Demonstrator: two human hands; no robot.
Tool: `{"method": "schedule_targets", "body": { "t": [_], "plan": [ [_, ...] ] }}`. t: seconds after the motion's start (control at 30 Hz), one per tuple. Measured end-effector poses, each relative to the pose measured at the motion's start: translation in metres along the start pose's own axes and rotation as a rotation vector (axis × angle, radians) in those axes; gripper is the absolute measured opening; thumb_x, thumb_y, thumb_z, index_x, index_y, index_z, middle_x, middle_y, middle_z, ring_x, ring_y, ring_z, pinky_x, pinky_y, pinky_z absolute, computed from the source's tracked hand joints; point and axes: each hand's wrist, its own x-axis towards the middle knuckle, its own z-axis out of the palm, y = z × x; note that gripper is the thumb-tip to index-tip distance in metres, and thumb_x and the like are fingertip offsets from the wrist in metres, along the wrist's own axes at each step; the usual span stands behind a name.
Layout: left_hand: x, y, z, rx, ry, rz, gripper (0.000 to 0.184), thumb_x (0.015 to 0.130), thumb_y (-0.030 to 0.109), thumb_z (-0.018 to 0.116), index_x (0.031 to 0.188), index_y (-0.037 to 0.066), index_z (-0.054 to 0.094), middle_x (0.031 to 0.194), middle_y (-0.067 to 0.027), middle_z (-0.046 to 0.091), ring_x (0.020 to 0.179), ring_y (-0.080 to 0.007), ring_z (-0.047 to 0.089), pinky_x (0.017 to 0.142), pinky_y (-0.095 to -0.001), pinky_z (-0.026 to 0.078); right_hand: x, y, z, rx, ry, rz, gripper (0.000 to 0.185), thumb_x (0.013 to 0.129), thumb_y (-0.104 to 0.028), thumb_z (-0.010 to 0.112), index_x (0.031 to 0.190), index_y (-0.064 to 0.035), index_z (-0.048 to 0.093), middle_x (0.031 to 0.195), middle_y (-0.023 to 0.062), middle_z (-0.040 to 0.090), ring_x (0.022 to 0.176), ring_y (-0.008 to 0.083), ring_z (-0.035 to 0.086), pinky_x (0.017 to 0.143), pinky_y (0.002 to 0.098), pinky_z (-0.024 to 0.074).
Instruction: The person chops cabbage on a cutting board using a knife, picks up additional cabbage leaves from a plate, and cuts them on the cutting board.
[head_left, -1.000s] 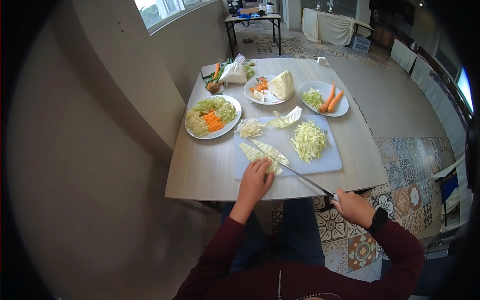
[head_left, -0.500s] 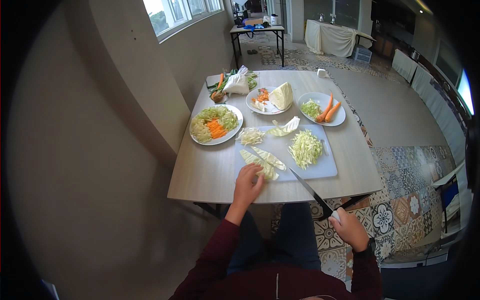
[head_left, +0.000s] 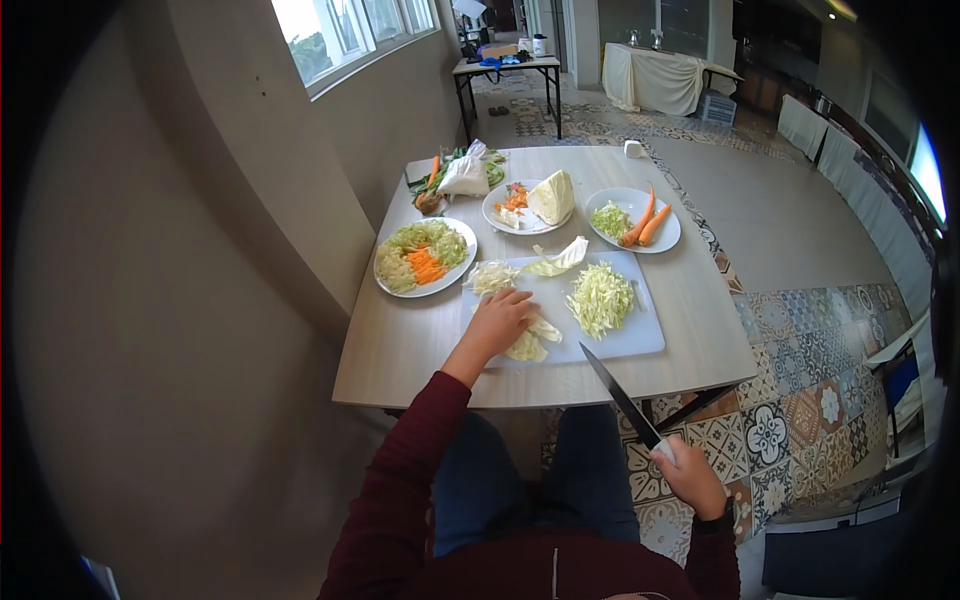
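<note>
My left hand (head_left: pixel 502 322) lies over the cut cabbage leaves (head_left: pixel 528 346) on the left of the white cutting board (head_left: pixel 640 342). Its fingers are stretched out and hide part of the leaves. In my right hand (head_left: pixel 692 478) is a kitchen knife (head_left: pixel 617 390), held by its pale handle off the table's front edge, blade pointing up toward the board. A heap of shredded cabbage (head_left: pixel 600 300) sits on the board's right half. Behind my left fingers is a smaller pale shredded pile (head_left: pixel 492 276), and a loose cabbage leaf (head_left: pixel 557 258) rests at the board's back edge.
A plate of shredded vegetables (head_left: pixel 458 278) stands on the left. Further back are a plate with a cabbage wedge (head_left: pixel 551 198), a plate with carrots (head_left: pixel 655 228), and a white bag (head_left: pixel 463 178) among vegetables. The wall (head_left: pixel 330 190) runs close along the table's left side.
My left hand has moved forward over the cabbage leaves, covering more of them. The knife stays in my right hand, which has shifted slightly lower. The view has shifted a little.
</note>
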Motion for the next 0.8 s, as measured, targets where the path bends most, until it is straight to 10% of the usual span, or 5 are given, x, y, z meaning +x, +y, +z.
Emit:
{"method": "schedule_targets", "body": {
  "t": [0.3,0.5,0.8],
  "plan": [
    [0.044,-0.017,-0.020,-0.485,-0.026,-0.028,0.018,0.085,0.010,0.072,0.090,0.003,0.056,0.079,-0.0105,0.061,0.078,-0.0250,0.061,0.077,-0.0349,0.049,-0.007,0.018,-0.006,0.026,0.046,0.040,0.035,0.095,-0.033,0.059,0.090,0.0014,0.053,0.076,0.0264,0.061,0.074,0.0470,0.060,0.062,0.0488,0.0451],
    [0.113,-0.050,-0.035,-0.743,0.067,-0.145,0.010,0.098,0.012,0.061,0.094,0.005,0.054,0.089,0.0037,0.054,0.082,-0.0059,0.048,0.077,-0.0234,0.043,-0.014,0.029,-0.006,0.017,0.089,0.101,0.036,0.094,-0.033,0.060,0.087,0.0019,0.054,0.074,0.0258,0.061,0.073,0.0463,0.061,0.062,0.0484,0.0453],
    [0.194,-0.061,0.013,-0.279,-0.229,-0.151,0.024,0.086,0.027,0.072,0.099,0.007,0.070,0.096,-0.0150,0.070,0.091,-0.0271,0.066,0.080,-0.0366,0.051,-0.019,0.034,-0.013,0.027,0.112,0.117,0.037,0.094,-0.034,0.060,0.086,0.0013,0.053,0.071,0.0253,0.061,0.070,0.0454,0.061,0.060,0.0479,0.0451]
  ]
}}
